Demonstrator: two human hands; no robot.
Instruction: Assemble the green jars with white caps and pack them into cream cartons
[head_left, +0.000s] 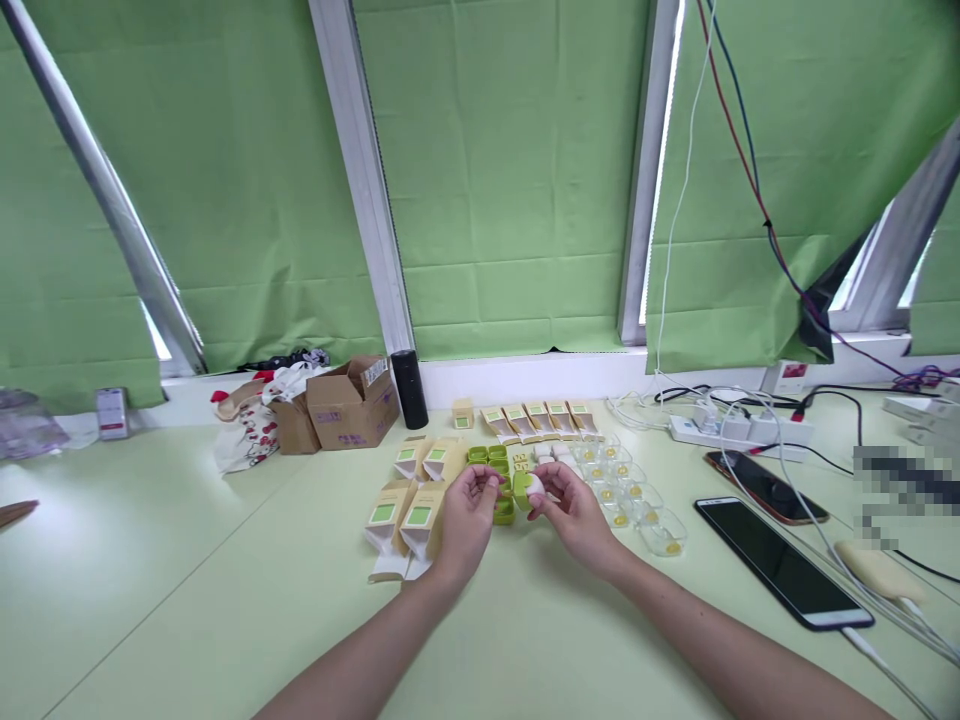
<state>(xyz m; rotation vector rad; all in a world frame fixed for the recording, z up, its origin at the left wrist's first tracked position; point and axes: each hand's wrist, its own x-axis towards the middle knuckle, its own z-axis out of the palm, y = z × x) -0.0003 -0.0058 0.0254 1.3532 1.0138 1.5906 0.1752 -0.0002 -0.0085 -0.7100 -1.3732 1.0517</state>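
the right hand (574, 512) grasps a small green case (520, 490) between thumb and fingers, a white piece (535, 486) at its side; the left hand (471, 500) has thumb and forefinger drawn together beside it, though whether they grip it cannot be told. the case is up between both hands, perhaps so two sets of fingertips can work it. green cases (498, 455) stand just beyond, partly hidden by the left hand. pale cartons (385, 513) with open flaps lie left, clear shells (664, 535) right, apparently sorted by kind for easy reach. small yellow bits (520, 462) behind are too tiny to make out. toward the desk's (225, 600) right edge lie phones (784, 560); one cable is blurred out. a cardboard box (352, 405) sits by the far edge, its contents hidden.
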